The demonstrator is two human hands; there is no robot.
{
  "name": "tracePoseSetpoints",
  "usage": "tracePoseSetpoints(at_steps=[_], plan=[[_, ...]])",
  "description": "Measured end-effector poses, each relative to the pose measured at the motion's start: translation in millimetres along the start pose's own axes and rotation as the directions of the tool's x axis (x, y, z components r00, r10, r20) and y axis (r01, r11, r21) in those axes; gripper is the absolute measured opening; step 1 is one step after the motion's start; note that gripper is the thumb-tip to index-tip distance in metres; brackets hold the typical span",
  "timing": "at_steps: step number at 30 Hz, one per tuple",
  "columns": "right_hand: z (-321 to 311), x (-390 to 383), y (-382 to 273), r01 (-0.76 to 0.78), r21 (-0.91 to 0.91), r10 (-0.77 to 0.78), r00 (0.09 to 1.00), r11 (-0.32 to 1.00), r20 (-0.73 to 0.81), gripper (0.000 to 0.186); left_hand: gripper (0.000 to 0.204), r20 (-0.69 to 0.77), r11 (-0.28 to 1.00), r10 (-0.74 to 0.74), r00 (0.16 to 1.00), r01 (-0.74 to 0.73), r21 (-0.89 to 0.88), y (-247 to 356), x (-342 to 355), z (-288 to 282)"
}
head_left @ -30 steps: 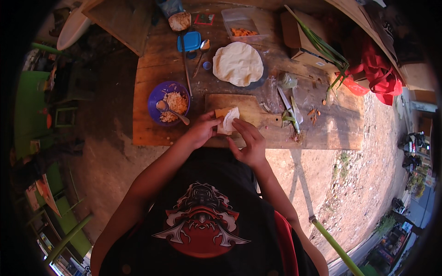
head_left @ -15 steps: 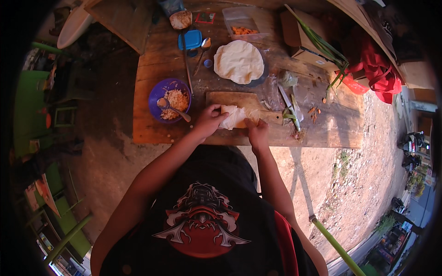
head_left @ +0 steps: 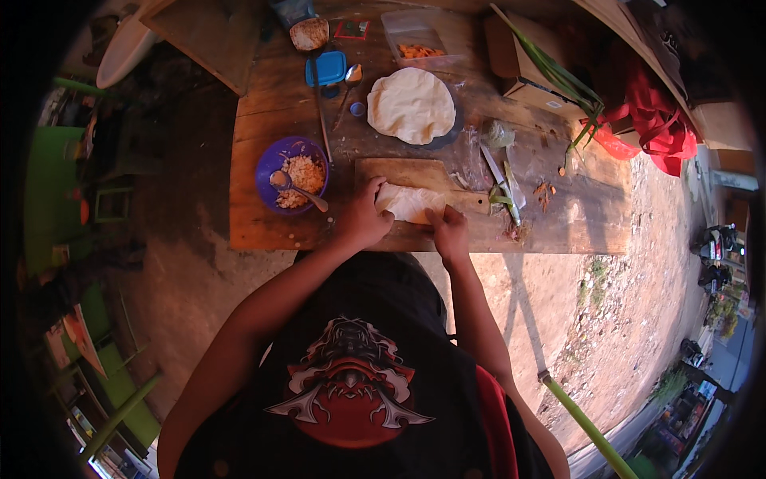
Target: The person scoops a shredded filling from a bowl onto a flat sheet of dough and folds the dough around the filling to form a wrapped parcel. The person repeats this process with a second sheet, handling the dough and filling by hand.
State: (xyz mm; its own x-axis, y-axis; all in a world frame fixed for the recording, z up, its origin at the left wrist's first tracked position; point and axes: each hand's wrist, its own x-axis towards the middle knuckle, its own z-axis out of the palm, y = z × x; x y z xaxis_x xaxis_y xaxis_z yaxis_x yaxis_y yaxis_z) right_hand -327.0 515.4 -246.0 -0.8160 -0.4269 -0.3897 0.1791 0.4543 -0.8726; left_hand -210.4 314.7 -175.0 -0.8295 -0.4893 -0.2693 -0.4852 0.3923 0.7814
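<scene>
A folded pale wrapper sheet lies on the wooden cutting board near the table's front edge. My left hand grips its left end, fingers curled over the edge. At the right end my right hand pinches it between thumb and fingers. Whatever may be inside the wrapper is hidden. To the left stands a purple bowl of shredded orange-and-white filling with a spoon in it. Beyond the board a stack of round wrapper sheets rests on a dark plate.
Right of the board lie a knife, plastic wrap and green scraps. At the back are a clear container of orange pieces, a blue lid, a long-handled ladle and a cardboard box. A red bag sits at the right.
The wrapper's left part has been folded or pressed down, so it now looks longer and flatter. My left hand has closed further around its left end.
</scene>
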Motion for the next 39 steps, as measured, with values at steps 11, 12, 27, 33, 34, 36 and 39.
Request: tracePoseSetpoints(at_steps=[11, 12, 27, 33, 34, 36, 39], plan=[[4, -28, -84, 0.453, -0.693, -0.568, 0.819, 0.560, 0.076, 0.057, 0.050, 0.019, 0.721, -0.489, 0.872, 0.416, -0.554, -27, -6, -7], [6, -24, -86, 0.483, -0.687, -0.576, 0.810, 0.543, 0.113, 0.056, 0.053, -0.002, 0.768, -0.468, 0.884, 0.406, -0.495, -25, -9, -8], [-7, -36, -96, 0.785, -0.451, -0.671, 0.607, 0.424, 0.426, 0.016, 0.062, -0.068, 0.886, 0.293, 0.954, -0.244, 0.394, -5, -40, -28], [-10, -53, -78, 0.792, -0.421, -0.627, 0.609, 0.443, 0.486, 0.018, 0.027, 0.128, 0.743, 0.512, 0.849, -0.513, 0.430, -38, -45, -27], [-10, -54, -78, 0.790, -0.427, -0.627, 0.610, 0.440, 0.484, 0.018, 0.025, 0.135, 0.722, 0.544, 0.828, -0.544, 0.428, -42, -45, -26], [-12, -55, -79, 0.782, -0.391, -0.643, 0.622, 0.485, 0.447, 0.018, 0.017, 0.135, 0.690, 0.589, 0.797, -0.583, 0.430, -48, -46, -25], [-17, -52, -61, 0.689, -0.487, -0.632, 0.711, 0.537, 0.309, 0.024, 0.010, 0.123, 0.672, 0.625, 0.771, -0.611, 0.419, -51, -51, -23]])
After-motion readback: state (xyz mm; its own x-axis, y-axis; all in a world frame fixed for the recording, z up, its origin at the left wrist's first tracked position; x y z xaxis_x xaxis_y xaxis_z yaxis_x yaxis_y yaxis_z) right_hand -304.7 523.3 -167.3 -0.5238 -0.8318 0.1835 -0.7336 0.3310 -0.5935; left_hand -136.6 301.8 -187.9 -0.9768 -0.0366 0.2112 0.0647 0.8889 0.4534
